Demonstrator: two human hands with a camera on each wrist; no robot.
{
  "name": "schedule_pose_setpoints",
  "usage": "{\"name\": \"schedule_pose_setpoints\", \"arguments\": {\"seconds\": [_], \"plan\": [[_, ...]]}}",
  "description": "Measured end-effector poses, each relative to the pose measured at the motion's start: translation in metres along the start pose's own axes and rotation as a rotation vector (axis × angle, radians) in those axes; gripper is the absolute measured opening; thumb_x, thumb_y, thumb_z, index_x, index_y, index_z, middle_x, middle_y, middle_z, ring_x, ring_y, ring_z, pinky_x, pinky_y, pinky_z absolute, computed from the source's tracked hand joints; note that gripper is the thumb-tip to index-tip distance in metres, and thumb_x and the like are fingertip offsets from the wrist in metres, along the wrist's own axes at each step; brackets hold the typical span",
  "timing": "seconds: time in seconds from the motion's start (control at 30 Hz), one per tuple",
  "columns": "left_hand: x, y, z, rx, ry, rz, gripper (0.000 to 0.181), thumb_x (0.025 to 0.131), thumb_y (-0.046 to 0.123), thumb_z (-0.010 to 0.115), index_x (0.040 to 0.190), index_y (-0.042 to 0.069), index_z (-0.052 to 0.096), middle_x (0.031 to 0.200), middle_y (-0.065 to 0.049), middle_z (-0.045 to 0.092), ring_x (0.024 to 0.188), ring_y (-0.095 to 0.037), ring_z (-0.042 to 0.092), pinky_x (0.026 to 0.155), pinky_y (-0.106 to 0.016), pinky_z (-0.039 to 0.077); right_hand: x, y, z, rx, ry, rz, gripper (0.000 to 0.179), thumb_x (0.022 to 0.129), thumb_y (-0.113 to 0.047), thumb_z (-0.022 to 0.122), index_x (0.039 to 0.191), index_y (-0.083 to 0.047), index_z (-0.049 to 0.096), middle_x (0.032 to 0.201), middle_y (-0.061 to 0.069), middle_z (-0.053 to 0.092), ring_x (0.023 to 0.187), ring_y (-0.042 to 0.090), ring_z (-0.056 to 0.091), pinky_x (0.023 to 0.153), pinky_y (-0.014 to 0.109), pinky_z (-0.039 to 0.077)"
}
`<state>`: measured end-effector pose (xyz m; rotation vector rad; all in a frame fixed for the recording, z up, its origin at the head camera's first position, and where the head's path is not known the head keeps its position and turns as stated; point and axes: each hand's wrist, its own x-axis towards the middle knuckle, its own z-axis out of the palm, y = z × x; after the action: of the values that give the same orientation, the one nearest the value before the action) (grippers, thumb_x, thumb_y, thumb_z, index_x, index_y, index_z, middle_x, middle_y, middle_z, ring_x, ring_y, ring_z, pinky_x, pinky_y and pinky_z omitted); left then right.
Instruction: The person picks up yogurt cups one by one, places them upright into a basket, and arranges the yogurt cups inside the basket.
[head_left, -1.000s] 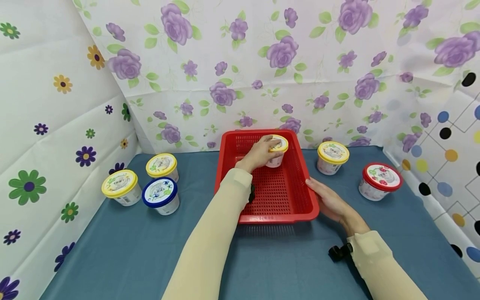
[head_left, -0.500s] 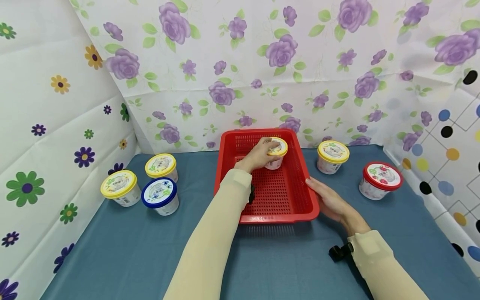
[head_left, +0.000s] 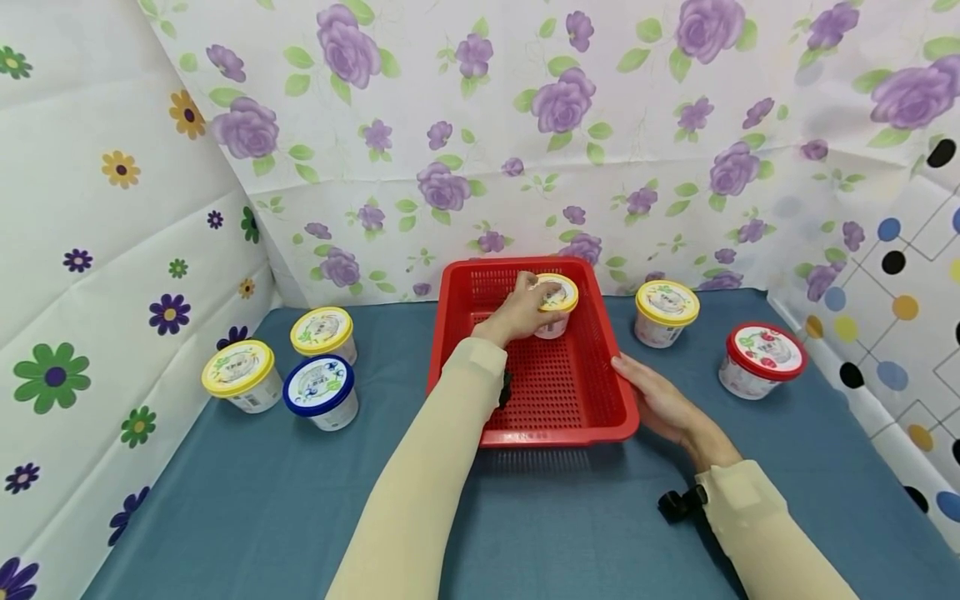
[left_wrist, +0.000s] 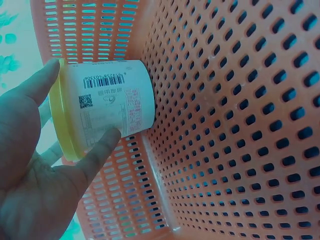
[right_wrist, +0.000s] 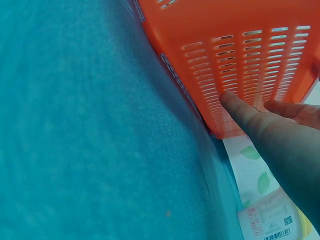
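Inside the red plastic basket (head_left: 551,383), my left hand (head_left: 519,315) holds a white tub with a yellow lid (head_left: 553,323) near the basket's back right corner. In the left wrist view the thumb lies along the tub's label (left_wrist: 107,102) and a fingertip touches the lid's edge. The tub's base meets the perforated basket floor (left_wrist: 235,115). My right hand (head_left: 663,407) rests against the basket's right side. Its fingers lie straight along the slotted wall (right_wrist: 215,65) in the right wrist view.
Left of the basket stand two yellow-lidded tubs (head_left: 238,371), (head_left: 322,332) and a blue-lidded tub (head_left: 320,390). On the right are a yellow-lidded tub (head_left: 666,312) and a red-lidded tub (head_left: 761,360). Blue cloth (head_left: 555,525) covers the table; flowered sheets (head_left: 480,125) hang behind.
The tub in my left hand has moved down slightly inside the basket, and one left finger now sits higher off the lid. The right hand and basket stay put.
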<state>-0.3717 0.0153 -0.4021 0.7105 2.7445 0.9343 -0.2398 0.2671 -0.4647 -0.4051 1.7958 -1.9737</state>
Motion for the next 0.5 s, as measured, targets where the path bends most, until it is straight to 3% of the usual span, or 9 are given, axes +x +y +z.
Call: {"name": "schedule_pose_setpoints", "arguments": {"seconds": [0.3, 0.5], "plan": [[-0.0018, 0.0014, -0.0014, 0.011, -0.018, 0.004, 0.061, 0.103, 0.041, 0.065, 0.159, 0.025, 0.046, 0.161, -0.013, 0.022, 0.132, -0.036, 0.044, 0.109, -0.049, 0.043, 0.001, 0.0002, 0.0002, -0.004, 0.005, -0.001, 0.059, 0.115, -0.037, 0.035, 0.165, -0.008, 0.02, 0.142, 0.026, 0.052, 0.106, 0.019, 0.068, 0.092, 0.039, 0.059], [-0.0027, 0.0027, -0.0028, 0.013, -0.025, 0.014, 0.062, 0.103, 0.04, 0.066, 0.159, 0.022, 0.045, 0.164, -0.013, 0.021, 0.143, -0.038, 0.037, 0.118, -0.055, 0.033, 0.0008, 0.0005, -0.0006, -0.006, 0.013, 0.007, 0.06, 0.115, -0.038, 0.035, 0.165, -0.01, 0.02, 0.141, 0.025, 0.052, 0.104, 0.018, 0.068, 0.091, 0.038, 0.059]]}}
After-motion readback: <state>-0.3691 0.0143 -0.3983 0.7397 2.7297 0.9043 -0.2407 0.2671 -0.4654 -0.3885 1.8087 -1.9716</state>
